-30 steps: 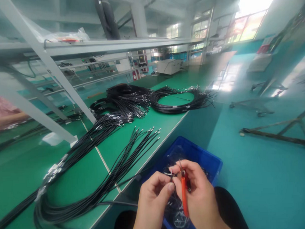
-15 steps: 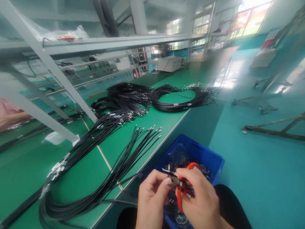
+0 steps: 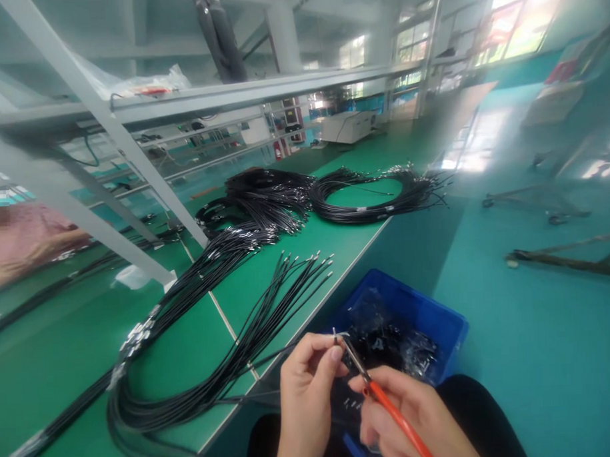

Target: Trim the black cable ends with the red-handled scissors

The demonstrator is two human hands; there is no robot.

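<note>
My left hand is closed in a pinch on the end of a black cable; a thin whitish tip sticks up above the fingertips. My right hand is wrapped round a pair of red-handled pliers, seen edge-on. Their metal jaws reach to the cable end beside my left fingertips; whether they grip it I cannot tell. A bundle of black cables with pale ends curves across the green bench to the left. Below my hands stands a blue bin holding plastic bags and dark scraps.
Coiled black cables and a heaped cable pile lie further along the bench. A white shelf frame rises on the left. Past it, a person's pink sleeve shows. A wheeled stand is on the floor at right.
The pliers have turned from showing both handles to edge-on, their jaws now pointing up and left to the cable end. My right hand has dropped slightly. The view has shifted a little.
</note>
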